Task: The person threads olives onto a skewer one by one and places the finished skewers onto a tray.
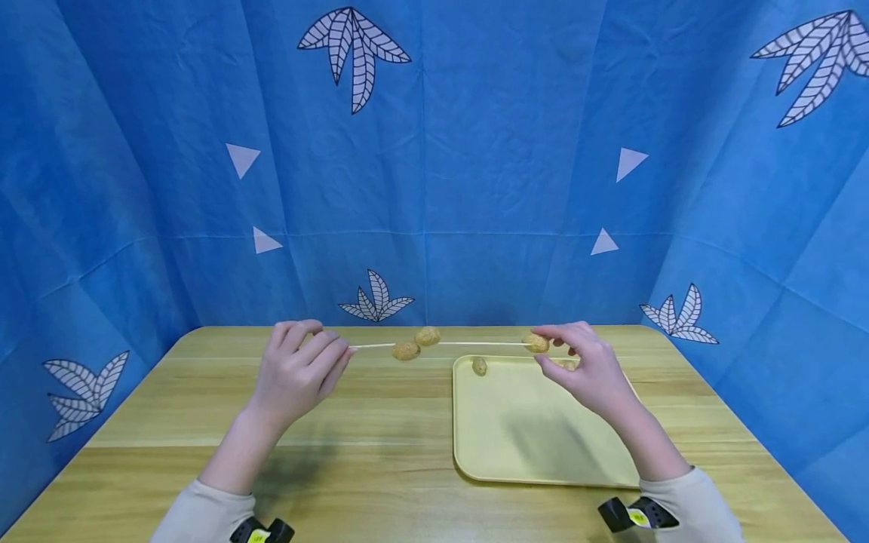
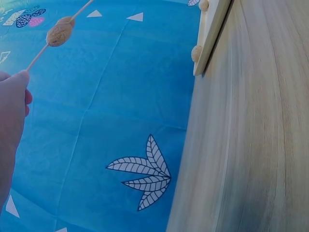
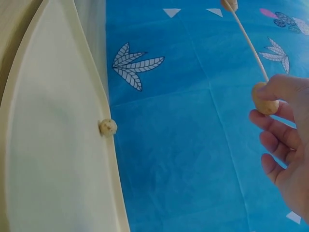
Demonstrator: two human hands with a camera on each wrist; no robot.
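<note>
My left hand (image 1: 299, 369) pinches one end of a thin wooden skewer (image 1: 482, 344), held level above the table. Two lumpy golden-brown balls (image 1: 406, 351), like small potatoes, sit side by side on the skewer nearer that hand. At the other end, my right hand (image 1: 584, 366) pinches a third such ball (image 1: 536, 343) between thumb and fingers, right at the skewer's tip. In the right wrist view, the skewer meets this ball (image 3: 265, 102) beside the thumb, while the other fingers curl loosely below.
A pale yellow tray (image 1: 516, 467) lies under my right hand on the wooden table (image 1: 380, 452). One loose ball (image 1: 479, 366) rests near its far left corner, and another (image 1: 569, 364) is partly hidden behind my right hand. A blue curtain (image 1: 475, 151) hangs around the table.
</note>
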